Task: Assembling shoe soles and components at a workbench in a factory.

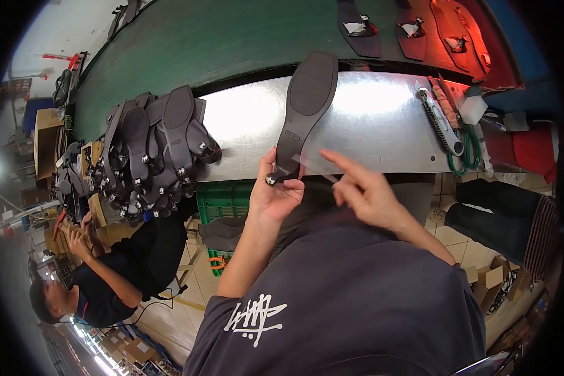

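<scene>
My left hand (276, 197) is closed around the narrow end of a dark shoe sole (311, 84), fingers on one side and thumb on the other. The sole stands tilted over the metal strip of the bench, its wide end pointing away from me. A small shiny piece sits at the held end. Beside it, a see-through strip of film (316, 164) reaches from the sole toward my right hand (366, 191). That hand is slightly blurred, with the index finger stretched toward the film and the thumb apart; whether it touches the film is unclear.
A pile of similar dark soles (160, 138) lies left on the metal bench strip (382, 119). A box cutter (442, 122) and green-handled scissors (470, 150) lie right. More soles (360, 31) rest on the green surface (232, 37). Another person (113, 269) works at left.
</scene>
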Demonstrator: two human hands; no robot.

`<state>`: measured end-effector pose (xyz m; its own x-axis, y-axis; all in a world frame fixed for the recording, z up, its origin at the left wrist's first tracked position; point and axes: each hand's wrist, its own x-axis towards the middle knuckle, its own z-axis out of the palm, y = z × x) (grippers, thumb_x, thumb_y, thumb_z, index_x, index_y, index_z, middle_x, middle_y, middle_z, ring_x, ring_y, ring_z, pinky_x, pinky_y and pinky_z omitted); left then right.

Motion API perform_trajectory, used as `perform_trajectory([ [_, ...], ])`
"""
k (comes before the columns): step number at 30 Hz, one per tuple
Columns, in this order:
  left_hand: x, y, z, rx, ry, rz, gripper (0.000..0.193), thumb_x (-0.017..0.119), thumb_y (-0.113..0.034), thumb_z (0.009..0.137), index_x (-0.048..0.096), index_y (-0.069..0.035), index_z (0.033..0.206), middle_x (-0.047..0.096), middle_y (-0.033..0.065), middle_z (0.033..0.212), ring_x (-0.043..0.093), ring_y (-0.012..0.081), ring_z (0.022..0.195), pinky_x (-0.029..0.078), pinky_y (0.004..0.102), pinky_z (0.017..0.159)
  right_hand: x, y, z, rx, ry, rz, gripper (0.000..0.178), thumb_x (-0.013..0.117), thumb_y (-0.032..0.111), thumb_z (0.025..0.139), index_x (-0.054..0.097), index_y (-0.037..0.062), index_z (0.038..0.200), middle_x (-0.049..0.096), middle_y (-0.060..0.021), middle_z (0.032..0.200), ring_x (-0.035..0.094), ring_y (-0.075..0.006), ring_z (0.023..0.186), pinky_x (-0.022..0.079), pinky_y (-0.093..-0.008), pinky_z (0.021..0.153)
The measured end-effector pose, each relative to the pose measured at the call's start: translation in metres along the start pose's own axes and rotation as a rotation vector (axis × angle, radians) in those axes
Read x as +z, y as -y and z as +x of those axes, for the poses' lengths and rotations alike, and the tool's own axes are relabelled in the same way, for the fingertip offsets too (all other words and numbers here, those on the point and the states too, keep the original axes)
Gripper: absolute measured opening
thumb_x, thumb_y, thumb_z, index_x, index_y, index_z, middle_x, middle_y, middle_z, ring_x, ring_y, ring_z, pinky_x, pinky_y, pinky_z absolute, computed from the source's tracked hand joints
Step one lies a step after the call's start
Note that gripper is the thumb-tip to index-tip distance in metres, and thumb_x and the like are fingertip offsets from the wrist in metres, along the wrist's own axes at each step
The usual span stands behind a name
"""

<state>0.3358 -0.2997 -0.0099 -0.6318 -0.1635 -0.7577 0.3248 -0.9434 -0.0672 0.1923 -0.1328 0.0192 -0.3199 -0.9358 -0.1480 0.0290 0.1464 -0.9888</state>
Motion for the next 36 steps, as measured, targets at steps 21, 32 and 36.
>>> perform_trajectory([
  [21, 0.009, 0.031, -0.001, 0.148, -0.044, 0.274, 0.016, 0.068, -0.028, 0.086, 0.058, -0.016, 0.088, 0.061, -0.0056, 0.079, 0.052, 0.0069, 0.061, 0.029, 0.0203, 0.040, 0.003, -0.016, 0.014, 0.184, 0.008, 0.430, 0.031, 0.048, 0.010, 0.097, 0.057, -0.0011, 0.126, 0.052, 0.0020, 0.065, 0.044, -0.0044, 0.056, 0.036, -0.0199, 0.049],
  [32, 0.024, 0.035, 0.008, 0.851, -0.048, 0.749, 0.063, 0.037, -0.055, 0.098, 0.064, 0.001, 0.086, 0.067, 0.0094, 0.078, 0.060, 0.0121, 0.063, 0.046, 0.0245, 0.053, 0.014, -0.001, 0.012, 0.384, 0.184, 0.516, 0.060, 0.050, 0.011, 0.096, 0.023, 0.0136, 0.148, 0.054, -0.0021, 0.065, 0.045, -0.0063, 0.050, 0.033, -0.0196, 0.043],
  [36, 0.014, 0.035, 0.019, 0.998, -0.031, 0.780, 0.070, 0.033, -0.059, 0.097, 0.063, 0.001, 0.075, 0.065, 0.0092, 0.068, 0.056, 0.0110, 0.055, 0.044, 0.0236, 0.051, 0.018, -0.006, 0.012, 0.418, 0.156, 0.650, 0.051, 0.049, 0.014, 0.097, 0.031, 0.0099, 0.144, 0.052, -0.0014, 0.064, 0.045, -0.0065, 0.050, 0.032, -0.0195, 0.042],
])
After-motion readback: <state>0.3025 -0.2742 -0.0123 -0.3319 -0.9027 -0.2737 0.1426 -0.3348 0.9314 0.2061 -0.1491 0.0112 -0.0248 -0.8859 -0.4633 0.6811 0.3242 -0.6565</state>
